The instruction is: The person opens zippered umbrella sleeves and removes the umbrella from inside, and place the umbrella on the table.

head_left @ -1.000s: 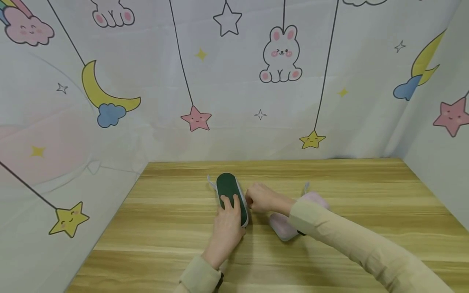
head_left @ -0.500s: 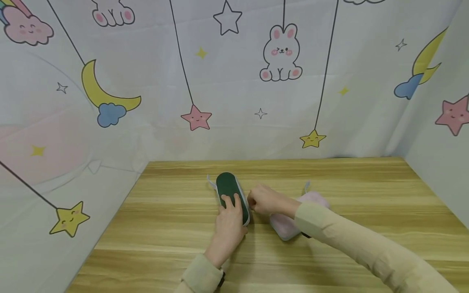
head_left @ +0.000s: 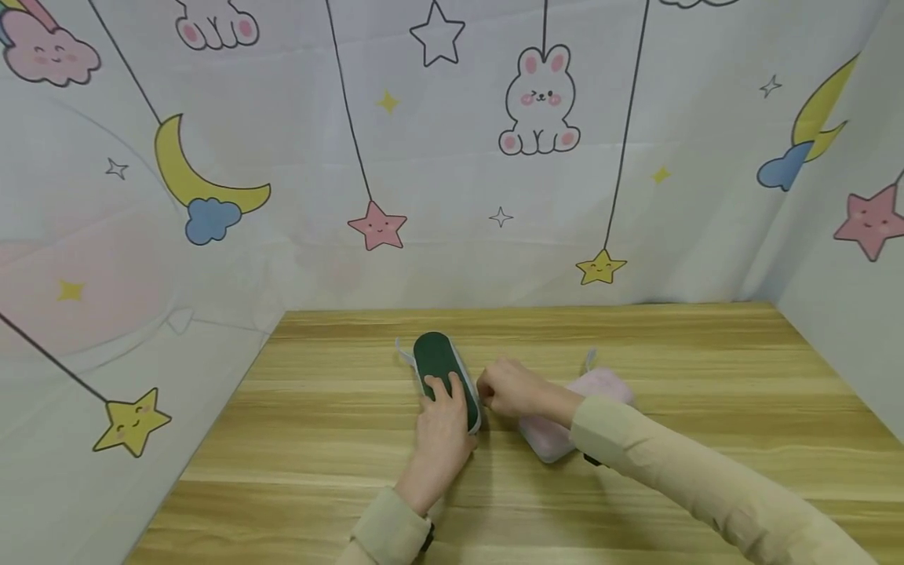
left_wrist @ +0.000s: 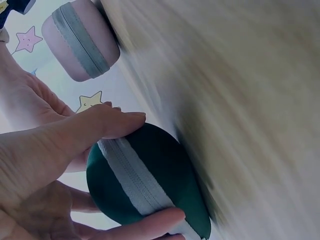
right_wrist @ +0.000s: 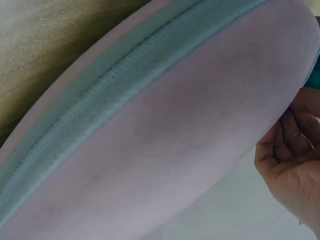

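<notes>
A dark green zip case (head_left: 434,357) with a pale grey zipper band lies slanted on the table. My left hand (head_left: 441,439) grips its near end, fingers spread over the top; in the left wrist view the thumb and fingers hold the rounded end from both sides of the zipper band (left_wrist: 135,175). My right hand (head_left: 508,388) is curled at the case's right edge and pinches at the zipper; the pull is hidden behind the fingers. Under my right forearm lies a pink zip case (head_left: 603,384), partly covered, its grey-green zipper band (right_wrist: 120,90) close in the right wrist view.
Both cases have a light strap loop at the far end, the green one's strap (head_left: 406,355) pointing left and the pink one's strap (head_left: 590,360) pointing away. The wood-grain table (head_left: 297,439) ends at a printed cloth backdrop (head_left: 452,173).
My right hand has shifted slightly to the right and towards me, still beside the green case. My left hand keeps its hold, and the green case has barely moved.
</notes>
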Demonstrator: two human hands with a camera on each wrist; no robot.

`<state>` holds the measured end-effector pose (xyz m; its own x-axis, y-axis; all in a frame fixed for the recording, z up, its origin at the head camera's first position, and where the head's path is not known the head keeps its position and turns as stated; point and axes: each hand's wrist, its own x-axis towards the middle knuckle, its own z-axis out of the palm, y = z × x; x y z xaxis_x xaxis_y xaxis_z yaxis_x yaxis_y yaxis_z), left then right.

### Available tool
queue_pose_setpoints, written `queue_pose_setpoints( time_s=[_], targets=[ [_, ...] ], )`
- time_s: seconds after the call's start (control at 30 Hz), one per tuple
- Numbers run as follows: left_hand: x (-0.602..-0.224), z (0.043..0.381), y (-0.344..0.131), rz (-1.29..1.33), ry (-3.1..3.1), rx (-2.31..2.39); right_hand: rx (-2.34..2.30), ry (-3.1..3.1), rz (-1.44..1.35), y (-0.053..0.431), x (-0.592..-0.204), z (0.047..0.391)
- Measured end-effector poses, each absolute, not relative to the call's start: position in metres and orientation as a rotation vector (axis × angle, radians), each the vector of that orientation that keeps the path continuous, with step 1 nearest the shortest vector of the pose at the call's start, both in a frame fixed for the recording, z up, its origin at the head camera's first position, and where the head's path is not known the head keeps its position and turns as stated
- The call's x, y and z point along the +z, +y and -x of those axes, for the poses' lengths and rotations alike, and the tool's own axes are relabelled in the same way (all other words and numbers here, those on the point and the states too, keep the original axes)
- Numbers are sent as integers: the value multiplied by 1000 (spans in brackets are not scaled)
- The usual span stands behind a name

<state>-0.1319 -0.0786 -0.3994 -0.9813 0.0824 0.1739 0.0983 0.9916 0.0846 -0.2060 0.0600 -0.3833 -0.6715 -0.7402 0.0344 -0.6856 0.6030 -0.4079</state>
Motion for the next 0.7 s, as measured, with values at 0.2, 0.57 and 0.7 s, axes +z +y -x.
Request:
queue_pose_setpoints(
  time_s=[0.2,0.57,0.7],
  targets=[
    [-400,132,-79,131,-2954,-139,-611,2700,1227,59,-385,203],
    [-401,132,-80,126,-2956,-140,-651,2702,1203,60,-388,199],
    [-403,132,-80,127,-2945,-154,-649,2705,1226,61,-389,198]
  ],
)
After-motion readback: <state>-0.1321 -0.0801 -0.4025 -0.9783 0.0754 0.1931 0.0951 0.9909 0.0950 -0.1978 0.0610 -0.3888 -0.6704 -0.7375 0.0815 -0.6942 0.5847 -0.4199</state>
